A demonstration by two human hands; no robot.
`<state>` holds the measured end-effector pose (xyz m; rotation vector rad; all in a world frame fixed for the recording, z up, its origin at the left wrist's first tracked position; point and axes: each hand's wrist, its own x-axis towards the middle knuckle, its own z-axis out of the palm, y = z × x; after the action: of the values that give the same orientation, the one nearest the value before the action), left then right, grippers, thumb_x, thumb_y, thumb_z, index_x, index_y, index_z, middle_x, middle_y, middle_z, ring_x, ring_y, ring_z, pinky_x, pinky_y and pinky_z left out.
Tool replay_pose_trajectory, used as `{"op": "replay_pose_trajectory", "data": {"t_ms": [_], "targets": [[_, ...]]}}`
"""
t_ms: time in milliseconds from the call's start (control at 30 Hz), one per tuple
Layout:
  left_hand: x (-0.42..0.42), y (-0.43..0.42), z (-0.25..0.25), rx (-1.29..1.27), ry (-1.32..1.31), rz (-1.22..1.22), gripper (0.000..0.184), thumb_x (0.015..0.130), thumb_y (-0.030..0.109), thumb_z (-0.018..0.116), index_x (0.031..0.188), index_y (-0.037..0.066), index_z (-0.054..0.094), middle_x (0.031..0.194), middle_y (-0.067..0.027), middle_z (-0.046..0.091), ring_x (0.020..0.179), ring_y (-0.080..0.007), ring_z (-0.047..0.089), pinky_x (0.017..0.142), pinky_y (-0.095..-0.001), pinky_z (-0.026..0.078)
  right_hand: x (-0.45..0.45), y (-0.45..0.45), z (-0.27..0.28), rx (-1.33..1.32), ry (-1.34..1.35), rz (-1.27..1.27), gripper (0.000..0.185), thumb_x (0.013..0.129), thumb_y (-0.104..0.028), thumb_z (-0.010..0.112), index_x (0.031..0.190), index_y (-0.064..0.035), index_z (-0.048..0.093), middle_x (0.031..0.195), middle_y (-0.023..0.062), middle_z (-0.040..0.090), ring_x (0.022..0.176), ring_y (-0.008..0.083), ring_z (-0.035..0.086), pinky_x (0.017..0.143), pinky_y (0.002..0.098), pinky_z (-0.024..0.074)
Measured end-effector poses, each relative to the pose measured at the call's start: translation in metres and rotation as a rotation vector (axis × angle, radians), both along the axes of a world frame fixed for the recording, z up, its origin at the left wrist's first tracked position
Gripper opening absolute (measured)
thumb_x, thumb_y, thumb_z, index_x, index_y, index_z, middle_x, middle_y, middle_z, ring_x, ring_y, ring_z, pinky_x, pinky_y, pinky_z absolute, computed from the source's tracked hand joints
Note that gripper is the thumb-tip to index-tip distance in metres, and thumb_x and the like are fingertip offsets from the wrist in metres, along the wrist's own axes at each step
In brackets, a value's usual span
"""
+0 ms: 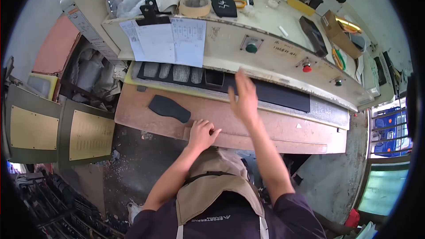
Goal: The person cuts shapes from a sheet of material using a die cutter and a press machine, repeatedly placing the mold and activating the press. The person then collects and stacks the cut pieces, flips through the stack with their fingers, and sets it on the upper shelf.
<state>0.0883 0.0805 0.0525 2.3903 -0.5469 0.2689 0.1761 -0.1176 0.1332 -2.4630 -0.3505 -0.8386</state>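
My left hand (203,133) rests at the front edge of the brown board (234,128), its fingers curled in with nothing visible in them. A black sole-shaped piece (169,109) lies flat on the board, just beyond and to the left of that hand. My right hand (244,96) is raised over the board, fingers stretched and apart, slightly blurred and holding nothing. Near its fingertips runs a black sheet (279,94) with several cut-out shapes at its left part. A hollow cutting die (214,79) sits on this sheet, under the front of the machine (226,35).
The machine front carries a green button (251,48), a red button (307,67) and clipped papers (168,40). On top are a tape roll (195,6), a black sole piece (223,2), a bottle (111,0), and a cardboard box (341,33). A barred window is at right.
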Motion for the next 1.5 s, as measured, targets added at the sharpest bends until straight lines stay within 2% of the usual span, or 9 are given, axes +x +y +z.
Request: {"op": "replay_pose_trajectory", "data": {"t_ms": [167,500,667,833,1000,1133,1267,1333,1500], "targets": [[0.045,-0.024,0.005,0.036,-0.293,0.09,0.03,0.084,0.016,0.081,0.068,0.011,0.057,0.075,-0.0059,0.062,0.074,-0.0277,0.058,0.076,-0.0397,0.049,-0.12,-0.006,-0.059,-0.173,0.332,0.023,0.057,0.086,-0.023,0.08,0.139,-0.0072,0.068,0.143,0.0141,0.065,0.123,0.0333,0.064,0.101,0.0411,0.0527],[0.043,-0.027,0.021,-0.023,-0.499,0.157,0.026,0.082,0.01,0.081,0.066,0.014,0.06,0.072,-0.0006,0.061,0.07,-0.0252,0.057,0.072,-0.0387,0.048,-0.119,-0.001,-0.047,-0.146,0.429,-0.025,0.06,0.082,-0.028,0.082,0.137,-0.0086,0.069,0.131,0.0094,0.066,0.112,0.032,0.063,0.1,0.0422,0.0511],[0.04,-0.02,0.014,0.065,-0.303,0.126,0.02,0.089,0.013,0.076,0.071,0.007,0.069,0.078,-0.0101,0.064,0.076,-0.0336,0.058,0.075,-0.0454,0.052,-0.117,0.015,-0.042,-0.138,0.587,-0.166,0.05,0.091,-0.046,0.072,0.123,-0.0068,0.072,0.128,0.0173,0.065,0.122,0.0379,0.061,0.105,0.0505,0.0487],[0.055,0.004,-0.007,0.112,-0.054,0.005,0.018,0.094,0.019,0.073,0.083,0.006,0.069,0.092,-0.0138,0.067,0.088,-0.0388,0.06,0.089,-0.0472,0.053,-0.103,0.037,-0.065,-0.2,0.386,-0.3,0.051,0.084,-0.048,0.073,0.108,-0.0031,0.07,0.119,0.0192,0.063,0.11,0.0381,0.06,0.098,0.0493,0.0493],[0.047,-0.001,0.028,0.183,0.018,-0.078,0.019,0.088,0.02,0.067,0.083,0.004,0.075,0.09,-0.0167,0.071,0.085,-0.0411,0.064,0.082,-0.051,0.052,-0.109,0.041,-0.006,-0.156,0.748,-0.318,0.05,0.086,-0.044,0.064,0.09,0.0022,0.082,0.095,0.0228,0.075,0.077,0.0428,0.07,0.07,0.0546,0.0539],[0.026,0.007,0.011,0.053,-0.04,-0.04,0.014,0.089,0.012,0.067,0.081,0.003,0.074,0.092,-0.0193,0.07,0.086,-0.0404,0.063,0.081,-0.0503,0.054,-0.125,0.045,-0.055,-0.324,0.573,-0.363,0.048,0.095,-0.051,0.063,0.11,-0.0064,0.075,0.119,0.0168,0.068,0.11,0.0371,0.064,0.1,0.0527,0.044],[0.016,0.022,0.024,0.137,0.219,-0.116,0.012,0.089,0.015,0.07,0.087,0.003,0.073,0.094,-0.0174,0.07,0.087,-0.0383,0.062,0.082,-0.0485,0.053,-0.122,0.053,-0.056,-0.203,0.584,-0.343,0.047,0.092,-0.043,0.072,0.12,-0.0061,0.072,0.124,0.0181,0.064,0.111,0.0351,0.065,0.098,0.0496,0.0447],[0.009,0.02,0.051,0.084,0.118,0.011,0.025,0.089,0.014,0.07,0.108,-0.001,0.075,0.114,-0.0198,0.073,0.106,-0.0404,0.066,0.1,-0.0493,0.053,-0.108,0.059,-0.047,-0.036,0.417,-0.438,0.055,0.087,-0.038,0.079,0.13,-0.0063,0.067,0.125,0.0169,0.063,0.106,0.0333,0.066,0.098,0.0465,0.0458],[0.019,0.045,0.036,0.33,-0.147,0.028,0.047,0.089,0.013,0.069,0.131,-0.007,0.068,0.138,-0.023,0.068,0.133,-0.0422,0.061,0.119,-0.0546,0.042,-0.056,0.119,-0.013,0.023,0.279,-0.447,0.063,0.083,-0.032,0.085,0.137,-0.0081,0.063,0.135,0.0131,0.059,0.109,0.0314,0.065,0.099,0.0433,0.0473]]}}
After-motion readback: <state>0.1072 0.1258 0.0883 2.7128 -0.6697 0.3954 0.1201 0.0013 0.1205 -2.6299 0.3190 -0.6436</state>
